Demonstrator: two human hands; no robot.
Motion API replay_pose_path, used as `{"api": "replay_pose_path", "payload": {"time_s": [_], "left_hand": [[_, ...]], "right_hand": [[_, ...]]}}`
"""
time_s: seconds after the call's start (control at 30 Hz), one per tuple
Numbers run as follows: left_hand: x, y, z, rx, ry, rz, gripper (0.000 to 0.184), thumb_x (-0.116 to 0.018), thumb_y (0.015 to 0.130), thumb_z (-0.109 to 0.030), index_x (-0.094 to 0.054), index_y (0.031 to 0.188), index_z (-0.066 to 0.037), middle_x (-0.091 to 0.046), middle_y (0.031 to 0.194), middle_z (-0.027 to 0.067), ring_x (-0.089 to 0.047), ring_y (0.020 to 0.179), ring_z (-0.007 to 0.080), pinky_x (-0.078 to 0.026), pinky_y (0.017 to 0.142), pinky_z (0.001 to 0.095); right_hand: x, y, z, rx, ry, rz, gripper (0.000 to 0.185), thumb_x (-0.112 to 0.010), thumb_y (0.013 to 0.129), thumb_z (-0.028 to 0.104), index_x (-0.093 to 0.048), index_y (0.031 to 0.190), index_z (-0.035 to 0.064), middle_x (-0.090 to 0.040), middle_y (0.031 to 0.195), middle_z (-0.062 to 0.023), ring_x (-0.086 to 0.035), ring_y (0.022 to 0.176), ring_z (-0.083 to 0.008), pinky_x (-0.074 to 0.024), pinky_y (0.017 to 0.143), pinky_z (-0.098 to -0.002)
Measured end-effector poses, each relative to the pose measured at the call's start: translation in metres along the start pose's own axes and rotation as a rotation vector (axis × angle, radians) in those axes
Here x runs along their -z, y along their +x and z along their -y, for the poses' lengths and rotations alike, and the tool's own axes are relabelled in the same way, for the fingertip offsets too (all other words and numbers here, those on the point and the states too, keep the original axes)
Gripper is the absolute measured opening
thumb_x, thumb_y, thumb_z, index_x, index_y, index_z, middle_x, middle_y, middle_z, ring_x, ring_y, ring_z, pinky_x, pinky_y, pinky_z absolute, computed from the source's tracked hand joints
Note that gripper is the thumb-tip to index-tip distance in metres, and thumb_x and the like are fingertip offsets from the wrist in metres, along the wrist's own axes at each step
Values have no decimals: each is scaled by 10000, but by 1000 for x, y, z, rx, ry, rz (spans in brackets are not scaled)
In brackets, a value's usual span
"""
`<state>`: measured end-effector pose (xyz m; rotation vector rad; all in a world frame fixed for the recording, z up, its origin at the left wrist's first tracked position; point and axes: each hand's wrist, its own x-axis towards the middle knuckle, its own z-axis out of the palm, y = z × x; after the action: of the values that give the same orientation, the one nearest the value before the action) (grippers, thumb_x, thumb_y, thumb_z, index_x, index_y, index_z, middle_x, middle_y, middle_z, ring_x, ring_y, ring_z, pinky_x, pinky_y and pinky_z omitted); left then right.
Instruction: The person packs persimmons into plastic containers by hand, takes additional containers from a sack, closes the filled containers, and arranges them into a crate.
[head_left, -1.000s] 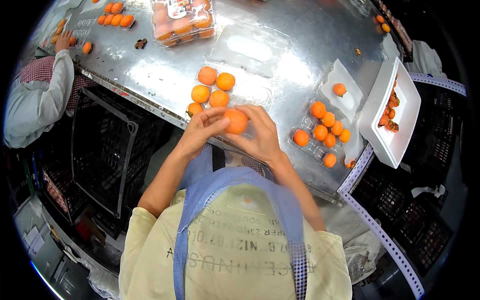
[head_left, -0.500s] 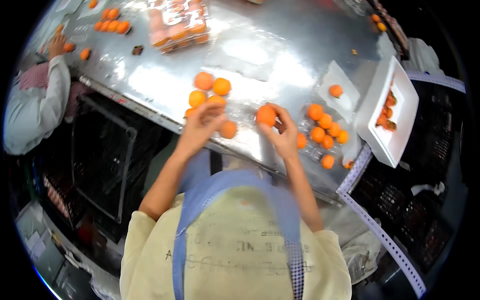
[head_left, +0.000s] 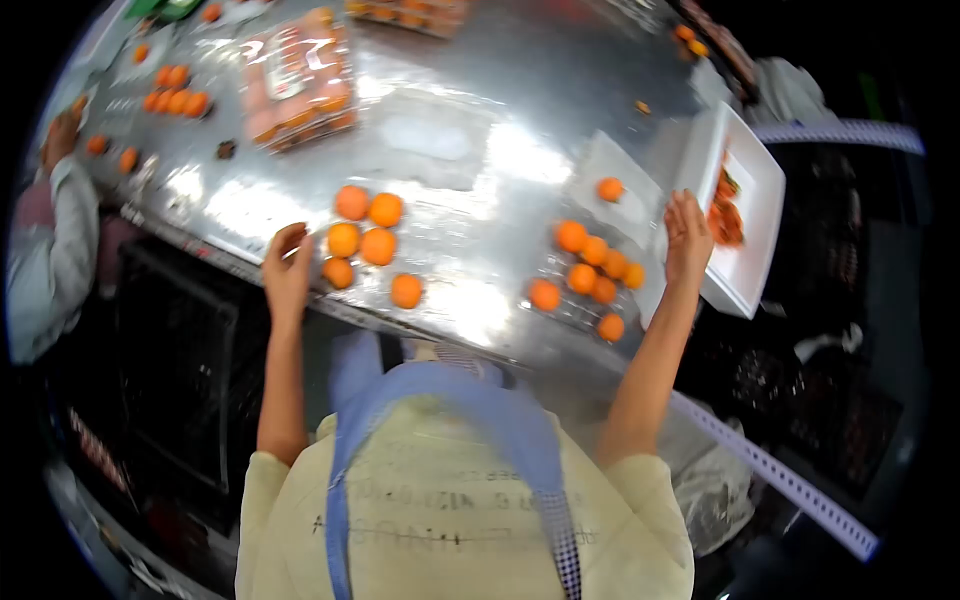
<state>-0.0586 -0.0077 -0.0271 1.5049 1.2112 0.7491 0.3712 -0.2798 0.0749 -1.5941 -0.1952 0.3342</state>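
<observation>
My left hand point(head_left: 287, 262) is over the table's front edge, fingers apart and empty, just left of several orange fruits point(head_left: 378, 246) in a clear tray. A lone fruit point(head_left: 406, 291) lies to the right of that group, nearer the edge. My right hand point(head_left: 688, 238) reaches to the left wall of the white box point(head_left: 762, 262), its fingers stretched and somewhat blurred, with no fruit visible in them. Inside the box are orange fruits point(head_left: 727, 220). Between my hands, another clear tray holds several small fruits point(head_left: 581, 279), and one fruit point(head_left: 610, 189) rests on a white sheet point(head_left: 633, 208).
A filled clear package point(head_left: 297, 85) and another point(head_left: 410, 14) stand on the metal table point(head_left: 560, 75). Small fruits point(head_left: 178, 102) lie farther left. A co-worker's hand point(head_left: 61, 138) is at the far left. Black crates point(head_left: 180, 350) stand below the table's left edge.
My hands have moved apart, the left leftward and the right over to the white box. The fruit that was in my right hand no longer shows there. The view has shifted.
</observation>
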Motion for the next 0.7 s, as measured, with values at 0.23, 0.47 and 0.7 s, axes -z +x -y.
{"api": "replay_pose_path", "payload": {"time_s": [0.23, 0.47, 0.7], "left_hand": [[-5, 1, 23, 81, 28, -30, 205, -594, 851, -104, -642, 1039, -35, -638, 958, 75, -584, 867, 152, -471, 766, 271], [2, -10, 22, 93, -74, -74, 215, -609, 833, -65, -625, 1045, -37, -628, 973, 57, -568, 872, 134, -471, 764, 261], [8, -12, 18, 144, -171, -87, 202, -609, 839, -53, -613, 1039, -17, -611, 964, 40, -546, 844, 92, -458, 705, 222]], "right_hand": [[-206, -101, -62, 176, -538, 837, 417, -697, 781, 235, -597, 1135, 40, -652, 1002, -115, -624, 913, -208, -496, 801, -318], [-318, -140, -83, 786, -942, 920, 339, -752, 654, 260, -613, 880, 48, -611, 865, -105, -587, 856, -269, -485, 737, -376], [-333, -140, -94, 787, -1021, 957, 281, -713, 652, 174, -627, 873, 23, -610, 875, -143, -598, 821, -279, -510, 677, -365]]}}
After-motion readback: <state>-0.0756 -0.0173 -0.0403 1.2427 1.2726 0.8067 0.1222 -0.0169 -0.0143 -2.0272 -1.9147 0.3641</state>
